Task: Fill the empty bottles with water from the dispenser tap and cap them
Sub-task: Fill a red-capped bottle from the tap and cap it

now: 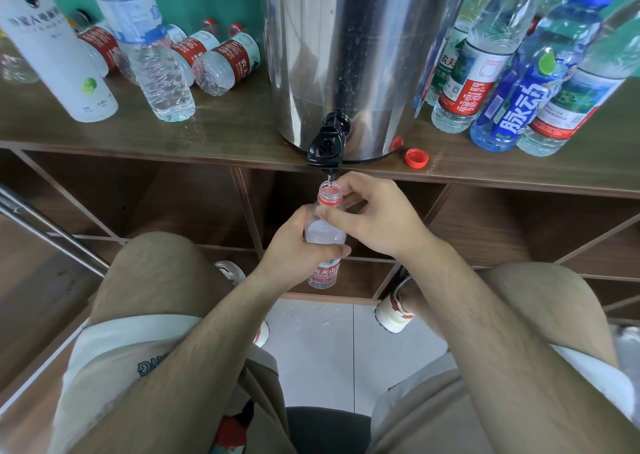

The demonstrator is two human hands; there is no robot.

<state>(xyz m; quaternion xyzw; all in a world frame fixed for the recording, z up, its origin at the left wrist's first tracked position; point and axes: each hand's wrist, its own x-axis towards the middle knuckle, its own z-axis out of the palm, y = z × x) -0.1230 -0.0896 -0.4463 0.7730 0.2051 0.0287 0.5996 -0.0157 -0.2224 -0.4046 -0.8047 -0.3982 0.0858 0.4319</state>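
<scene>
Filling is the step in hand. An uncapped bottle (325, 235) is held upright with its open mouth just under the black tap (327, 143) of the steel dispenser (349, 48). The body of the bottle is wrapped by the left hand (294, 245); the neck is steadied by the right hand (374, 218), thumb and forefinger closed around it just below the red collar ring. A thin stream seems to be entering the mouth, though it is too fine to be sure of. Water appears to stand high in the bottle. A loose red cap (416, 158) lies on the shelf (207, 134), right of the tap. Next, the tap must be shut once the bottle is full, the right hand freed to fetch the cap, and the cap screwed on while the bottle is kept level.
</scene>
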